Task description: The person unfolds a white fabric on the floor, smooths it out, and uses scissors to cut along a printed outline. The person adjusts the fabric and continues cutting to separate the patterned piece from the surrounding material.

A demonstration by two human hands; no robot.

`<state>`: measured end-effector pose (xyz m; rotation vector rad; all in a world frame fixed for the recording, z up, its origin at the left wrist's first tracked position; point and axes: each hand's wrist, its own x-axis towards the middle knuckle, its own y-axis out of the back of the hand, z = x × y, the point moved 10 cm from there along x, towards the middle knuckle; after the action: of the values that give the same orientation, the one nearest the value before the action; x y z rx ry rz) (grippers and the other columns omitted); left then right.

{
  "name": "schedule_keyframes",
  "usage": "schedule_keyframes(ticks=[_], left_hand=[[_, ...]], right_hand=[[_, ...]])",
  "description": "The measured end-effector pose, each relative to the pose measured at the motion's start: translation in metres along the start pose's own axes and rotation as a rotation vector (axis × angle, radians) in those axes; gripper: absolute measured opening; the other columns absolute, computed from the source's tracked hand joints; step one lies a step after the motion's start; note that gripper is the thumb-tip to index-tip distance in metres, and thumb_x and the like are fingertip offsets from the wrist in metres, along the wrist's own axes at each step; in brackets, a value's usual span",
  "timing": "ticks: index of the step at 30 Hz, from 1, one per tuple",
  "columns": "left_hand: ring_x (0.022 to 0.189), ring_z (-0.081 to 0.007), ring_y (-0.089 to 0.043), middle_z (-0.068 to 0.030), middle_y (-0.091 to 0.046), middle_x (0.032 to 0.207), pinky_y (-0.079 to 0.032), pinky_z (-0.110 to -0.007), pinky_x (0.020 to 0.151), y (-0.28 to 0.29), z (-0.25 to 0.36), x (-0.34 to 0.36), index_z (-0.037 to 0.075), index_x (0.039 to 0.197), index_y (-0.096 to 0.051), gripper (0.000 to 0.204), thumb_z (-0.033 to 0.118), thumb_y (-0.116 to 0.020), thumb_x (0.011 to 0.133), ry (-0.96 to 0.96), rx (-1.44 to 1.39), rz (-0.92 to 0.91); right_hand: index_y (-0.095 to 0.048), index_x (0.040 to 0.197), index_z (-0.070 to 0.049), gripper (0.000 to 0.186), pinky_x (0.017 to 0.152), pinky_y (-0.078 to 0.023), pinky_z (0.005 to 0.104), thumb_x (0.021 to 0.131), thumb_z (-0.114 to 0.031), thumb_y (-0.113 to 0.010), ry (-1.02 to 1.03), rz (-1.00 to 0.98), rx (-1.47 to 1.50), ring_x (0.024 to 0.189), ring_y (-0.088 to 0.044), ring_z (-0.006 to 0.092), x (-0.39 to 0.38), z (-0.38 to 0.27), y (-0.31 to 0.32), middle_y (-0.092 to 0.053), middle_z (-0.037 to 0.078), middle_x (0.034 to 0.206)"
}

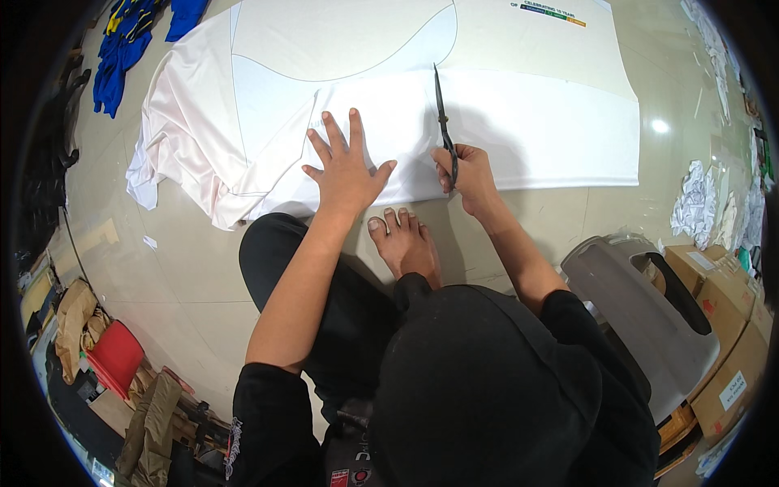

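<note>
A large white printed fabric [535, 130] lies spread on the tiled floor, with a pale blue curved panel outlined on it and creased folds at its left end. My left hand [349, 170] rests flat on the fabric, fingers spread, holding nothing. In my right hand [471, 177] is a pair of dark scissors [442, 118], the fingers wrapped round its handles. Its blades point away from me over the fabric and look closed together. My bare foot [406, 243] stands at the fabric's near edge, between my two arms.
A grey plastic stool [641, 325] lies to my right, beside cardboard boxes [730, 349]. Crumpled white scraps [695, 203] are on the floor at the right. Blue cloth [122, 65] lies at the far left. A red object [114, 357] and brown cloth pieces [150, 426] sit at the near left.
</note>
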<state>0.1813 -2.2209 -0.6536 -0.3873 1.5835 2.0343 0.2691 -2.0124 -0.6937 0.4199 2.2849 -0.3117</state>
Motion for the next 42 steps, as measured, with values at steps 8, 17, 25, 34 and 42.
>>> schedule_keyframes(ticks=[8,17,25,34,42], left_hand=[[0.157,-0.0648,0.009,-0.0330,0.009,0.175,-0.021,-0.091,0.107,0.001,0.000,0.000,0.018,0.174,-0.007,0.116,0.055,-0.078,0.090,0.006,-0.003,-0.008],[0.157,-0.0645,0.010,-0.0331,0.009,0.175,-0.021,-0.091,0.107,0.002,0.000,-0.001,0.019,0.174,-0.007,0.116,0.055,-0.078,0.090,0.013,-0.004,-0.021],[0.160,-0.0606,-0.002,-0.0284,0.002,0.177,-0.025,-0.088,0.110,0.011,-0.014,0.007,0.025,0.174,-0.010,0.111,0.059,-0.075,0.092,-0.004,0.084,0.058],[0.158,-0.0628,-0.001,-0.0262,0.001,0.178,-0.027,-0.086,0.112,0.062,-0.054,0.028,0.026,0.174,-0.012,0.126,0.057,-0.087,0.078,-0.021,0.120,0.129],[0.146,-0.0762,-0.016,-0.0463,-0.006,0.167,-0.036,-0.072,0.115,0.026,-0.075,0.009,0.005,0.172,-0.009,0.140,0.067,-0.087,0.074,-0.067,0.220,0.077]], right_hand=[[-0.064,0.080,-0.003,0.025,0.045,-0.041,0.0283,0.089,-0.020,-0.079,0.001,0.006,-0.019,0.048,-0.054,0.0107,-0.001,0.000,0.001,-0.061,0.003,0.065],[-0.066,0.081,-0.004,0.025,0.045,-0.042,0.0278,0.093,-0.021,-0.080,-0.003,-0.005,-0.051,0.050,-0.054,0.0097,0.000,0.000,0.000,-0.062,0.002,0.065],[-0.067,0.085,-0.004,0.025,0.048,-0.044,0.0280,0.095,-0.023,-0.080,-0.007,-0.066,-0.090,0.053,-0.057,0.0109,-0.034,0.001,0.017,-0.062,0.002,0.068],[-0.066,0.113,0.008,0.051,0.091,-0.051,0.0506,0.088,-0.031,-0.088,0.698,0.870,-0.853,0.104,-0.066,0.0443,-0.085,-0.072,0.151,-0.070,0.028,0.107],[-0.056,0.138,0.012,0.077,0.109,-0.046,0.0510,0.084,-0.032,-0.091,0.760,0.923,-1.015,0.128,-0.059,0.0475,-0.074,-0.073,0.203,-0.064,0.031,0.136]])
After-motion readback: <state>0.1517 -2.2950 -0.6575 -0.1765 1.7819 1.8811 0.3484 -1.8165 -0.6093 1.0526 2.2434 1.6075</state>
